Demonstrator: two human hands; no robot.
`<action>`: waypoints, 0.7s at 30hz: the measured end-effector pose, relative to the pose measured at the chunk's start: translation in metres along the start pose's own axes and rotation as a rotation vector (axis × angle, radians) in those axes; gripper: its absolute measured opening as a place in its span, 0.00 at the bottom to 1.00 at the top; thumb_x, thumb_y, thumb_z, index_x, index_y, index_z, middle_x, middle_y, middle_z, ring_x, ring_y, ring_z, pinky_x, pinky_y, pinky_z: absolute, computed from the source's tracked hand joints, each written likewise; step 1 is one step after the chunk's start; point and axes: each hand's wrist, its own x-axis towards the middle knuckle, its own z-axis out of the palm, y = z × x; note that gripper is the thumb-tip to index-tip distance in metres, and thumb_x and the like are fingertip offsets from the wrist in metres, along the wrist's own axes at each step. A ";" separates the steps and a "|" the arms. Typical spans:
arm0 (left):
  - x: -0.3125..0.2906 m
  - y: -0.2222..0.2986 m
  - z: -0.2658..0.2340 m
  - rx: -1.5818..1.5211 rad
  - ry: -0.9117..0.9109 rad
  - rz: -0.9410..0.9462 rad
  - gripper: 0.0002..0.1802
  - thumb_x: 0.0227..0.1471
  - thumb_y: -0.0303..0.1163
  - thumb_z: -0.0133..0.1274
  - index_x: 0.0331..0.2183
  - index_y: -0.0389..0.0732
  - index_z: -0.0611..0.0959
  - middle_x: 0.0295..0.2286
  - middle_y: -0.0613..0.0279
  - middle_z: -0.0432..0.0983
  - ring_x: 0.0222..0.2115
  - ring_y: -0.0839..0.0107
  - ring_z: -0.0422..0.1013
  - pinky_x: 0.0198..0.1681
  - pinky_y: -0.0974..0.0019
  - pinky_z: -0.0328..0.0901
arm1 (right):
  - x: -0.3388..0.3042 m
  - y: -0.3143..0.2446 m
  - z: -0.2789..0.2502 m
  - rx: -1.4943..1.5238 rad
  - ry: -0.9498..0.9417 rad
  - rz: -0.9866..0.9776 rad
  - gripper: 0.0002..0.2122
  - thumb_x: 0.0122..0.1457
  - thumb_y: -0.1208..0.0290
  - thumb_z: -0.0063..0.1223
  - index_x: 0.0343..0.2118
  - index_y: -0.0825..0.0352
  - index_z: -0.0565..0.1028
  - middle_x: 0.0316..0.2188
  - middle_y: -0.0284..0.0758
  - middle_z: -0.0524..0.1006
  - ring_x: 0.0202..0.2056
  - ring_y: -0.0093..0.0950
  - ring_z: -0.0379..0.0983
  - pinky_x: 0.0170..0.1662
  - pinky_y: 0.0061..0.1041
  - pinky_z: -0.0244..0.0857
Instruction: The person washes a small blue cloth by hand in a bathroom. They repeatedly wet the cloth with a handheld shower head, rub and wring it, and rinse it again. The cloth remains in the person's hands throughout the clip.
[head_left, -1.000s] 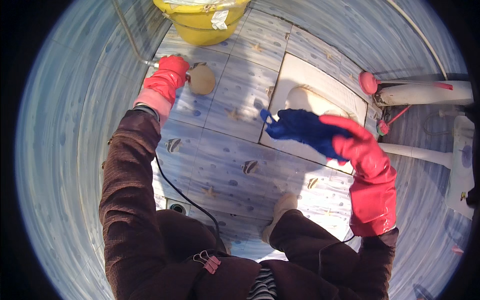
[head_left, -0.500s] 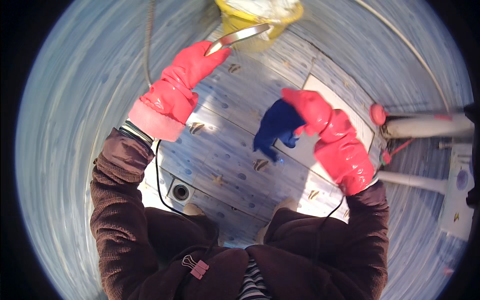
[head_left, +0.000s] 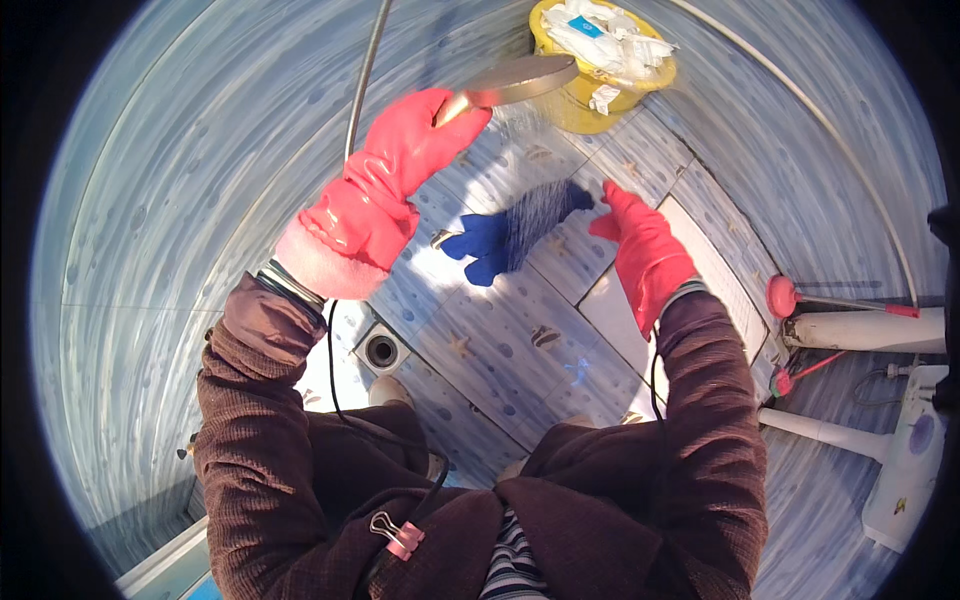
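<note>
My left hand (head_left: 425, 135), in a long pink rubber glove, is closed round the handle of a shower head (head_left: 525, 80). Its round silvery head tilts out over the floor. Fine streaks like water spray cross a dark blue, glove-shaped piece of cloth (head_left: 487, 240) in front of me. The cloth appears spread on the floor, with finger-like lobes towards the left. Its far end comes close to my right hand (head_left: 640, 240), also in a pink glove. The right hand's fingers and thumb are apart, with nothing visibly held between them.
A yellow bin (head_left: 585, 105) with white crumpled waste stands at the far wall. At the right are a red plunger (head_left: 785, 297), a white pipe (head_left: 865, 330) and a white tank (head_left: 905, 460). A floor drain (head_left: 381, 350) lies near my left foot. The shower hose (head_left: 368, 75) runs along the wall.
The blue cloth has left my right hand and now lies further left, spread out. My right fingers have opened. The shower head has swung slightly right, and the view has shifted.
</note>
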 end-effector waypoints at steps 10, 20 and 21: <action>-0.003 -0.015 0.038 0.241 0.045 0.012 0.29 0.53 0.56 0.64 0.42 0.38 0.86 0.27 0.60 0.81 0.29 0.67 0.76 0.35 0.62 0.69 | 0.059 0.060 -0.043 -0.598 -0.155 -0.008 0.19 0.67 0.57 0.52 0.54 0.64 0.73 0.36 0.44 0.82 0.32 0.41 0.82 0.33 0.38 0.78; 0.008 -0.024 0.060 0.274 0.145 0.306 0.21 0.54 0.39 0.63 0.48 0.40 0.85 0.36 0.50 0.83 0.34 0.54 0.78 0.40 0.58 0.71 | 0.075 0.073 -0.019 -0.837 -0.014 -0.317 0.32 0.55 0.67 0.59 0.65 0.57 0.67 0.52 0.43 0.80 0.55 0.41 0.76 0.58 0.35 0.69; 0.008 -0.024 0.059 0.283 0.118 0.284 0.21 0.54 0.39 0.63 0.48 0.39 0.84 0.36 0.49 0.83 0.35 0.53 0.78 0.40 0.58 0.71 | 0.076 0.072 -0.015 -0.779 -0.013 -0.394 0.34 0.53 0.69 0.61 0.65 0.56 0.67 0.54 0.44 0.78 0.56 0.41 0.75 0.58 0.35 0.69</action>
